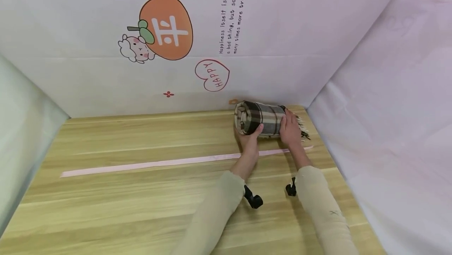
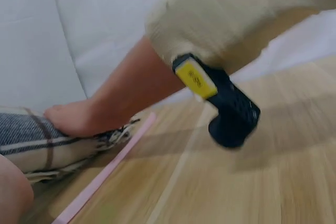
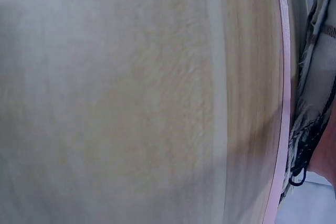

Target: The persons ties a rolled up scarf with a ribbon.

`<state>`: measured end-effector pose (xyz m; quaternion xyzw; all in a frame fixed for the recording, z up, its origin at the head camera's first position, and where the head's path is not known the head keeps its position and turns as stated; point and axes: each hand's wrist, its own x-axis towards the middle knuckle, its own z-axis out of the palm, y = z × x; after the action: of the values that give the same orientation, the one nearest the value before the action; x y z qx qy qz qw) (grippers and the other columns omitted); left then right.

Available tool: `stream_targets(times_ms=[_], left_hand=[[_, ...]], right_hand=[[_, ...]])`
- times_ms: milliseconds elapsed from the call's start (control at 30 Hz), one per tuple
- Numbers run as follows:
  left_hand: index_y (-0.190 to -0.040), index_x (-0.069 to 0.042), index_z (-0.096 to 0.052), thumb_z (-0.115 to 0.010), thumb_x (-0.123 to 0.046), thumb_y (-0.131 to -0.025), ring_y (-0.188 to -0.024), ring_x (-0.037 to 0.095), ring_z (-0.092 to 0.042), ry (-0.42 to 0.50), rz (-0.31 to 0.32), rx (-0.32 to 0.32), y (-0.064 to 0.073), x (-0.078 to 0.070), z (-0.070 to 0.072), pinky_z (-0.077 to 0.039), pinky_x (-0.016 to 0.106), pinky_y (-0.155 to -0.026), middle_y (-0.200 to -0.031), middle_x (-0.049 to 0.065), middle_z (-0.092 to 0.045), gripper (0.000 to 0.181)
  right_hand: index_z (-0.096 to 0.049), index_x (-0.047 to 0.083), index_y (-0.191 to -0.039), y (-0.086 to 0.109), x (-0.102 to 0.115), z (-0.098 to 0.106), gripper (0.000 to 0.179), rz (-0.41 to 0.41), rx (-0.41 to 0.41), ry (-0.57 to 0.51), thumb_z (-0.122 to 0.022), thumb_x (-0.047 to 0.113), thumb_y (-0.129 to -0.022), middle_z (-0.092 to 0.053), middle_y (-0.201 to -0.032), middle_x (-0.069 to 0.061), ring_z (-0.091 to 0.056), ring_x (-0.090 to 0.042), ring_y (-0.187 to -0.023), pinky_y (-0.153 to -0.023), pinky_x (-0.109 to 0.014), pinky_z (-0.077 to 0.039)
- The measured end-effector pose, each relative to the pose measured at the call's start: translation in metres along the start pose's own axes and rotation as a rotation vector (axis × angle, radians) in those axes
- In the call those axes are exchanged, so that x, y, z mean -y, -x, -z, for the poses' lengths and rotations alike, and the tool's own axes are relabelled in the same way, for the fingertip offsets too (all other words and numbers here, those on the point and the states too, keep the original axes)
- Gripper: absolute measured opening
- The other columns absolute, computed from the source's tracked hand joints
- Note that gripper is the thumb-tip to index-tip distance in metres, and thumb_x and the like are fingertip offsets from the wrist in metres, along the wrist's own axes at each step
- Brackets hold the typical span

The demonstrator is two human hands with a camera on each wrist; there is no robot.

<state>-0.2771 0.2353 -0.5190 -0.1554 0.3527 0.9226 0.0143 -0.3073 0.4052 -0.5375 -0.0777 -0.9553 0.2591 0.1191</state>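
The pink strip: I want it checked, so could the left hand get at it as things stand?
Probably yes, after letting go: the left hand grips the plaid roll, but the pink strip passes beneath its wrist, and the stretch to the left lies uncovered on the table.

Soft shadows cross the bright tabletop [image 1: 116, 208], while wrist views look dimmer, blurrier.

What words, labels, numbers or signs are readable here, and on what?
"Happiness itself is not / a bad thing, but some hap / many times more trouble t": on the white wall covering, cut off at top.
"HAPPY": in the red heart.
"平": sideways, on the orange persimmon drawing.
Yellow label on the black wrist device: too blurred to read.
Mark on the right sleeve: too small to tell.
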Motion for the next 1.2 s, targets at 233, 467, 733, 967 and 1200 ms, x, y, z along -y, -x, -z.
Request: stream_targets(times_ms=[233,467,733,967,1200], left_hand=[[-0.142,-0.014,-0.046,-0.083,-0.003,-0.077,-0.127,0.025,-0.056,0.022,-0.033,-0.037,0.000,0.001,0.004,-0.043,0.041,-0.110,-0.138,0.009,-0.059,0.076],[-0.139,-0.024,-0.049,-0.084,-0.004,-0.074,-0.109,0.021,-0.058,0.026,0.071,-0.044,-0.005,-0.009,0.003,-0.046,0.032,-0.074,-0.135,0.006,-0.059,0.076],[-0.134,-0.014,-0.050,-0.071,0.011,-0.078,-0.100,0.021,-0.062,0.162,0.090,0.093,-0.009,-0.030,0.006,-0.052,0.033,-0.075,-0.126,0.009,-0.059,0.065],[-0.127,-0.011,-0.049,-0.065,0.014,-0.081,-0.099,0.018,-0.060,0.179,0.123,0.215,-0.007,-0.057,0.000,-0.053,0.028,-0.076,-0.118,0.006,-0.057,0.055],[-0.128,-0.014,-0.046,-0.060,0.013,-0.082,-0.092,0.013,-0.060,0.094,0.096,0.336,-0.003,-0.083,0.001,-0.053,0.024,-0.078,-0.111,0.003,-0.058,0.055]], right_hand=[[-0.019,0.010,-0.159,0.007,0.007,-0.005,0.058,0.009,0.001,-0.013,-0.012,0.038,-0.109,-0.022,-0.163,-0.020,-0.021,-0.042,-0.150,-0.108,-0.070,-0.031],[-0.018,0.013,-0.159,0.007,0.004,0.009,0.060,0.055,-0.006,0.002,-0.013,0.044,-0.108,-0.024,-0.162,-0.024,-0.022,-0.047,-0.148,-0.109,-0.074,-0.024],[-0.020,0.014,-0.158,0.009,0.007,0.043,0.068,0.169,-0.052,-0.018,-0.029,0.055,-0.105,-0.022,-0.163,-0.020,-0.021,-0.046,-0.149,-0.109,-0.078,-0.014],[-0.023,0.009,-0.158,0.003,0.032,0.111,0.074,0.283,-0.047,-0.094,-0.031,0.059,-0.103,-0.017,-0.166,-0.018,-0.019,-0.048,-0.149,-0.114,-0.073,-0.014],[-0.024,0.013,-0.159,-0.001,0.065,0.162,0.061,0.285,0.311,-0.134,-0.028,0.046,-0.108,-0.025,-0.163,-0.022,-0.036,-0.055,-0.136,-0.111,-0.069,-0.023]])
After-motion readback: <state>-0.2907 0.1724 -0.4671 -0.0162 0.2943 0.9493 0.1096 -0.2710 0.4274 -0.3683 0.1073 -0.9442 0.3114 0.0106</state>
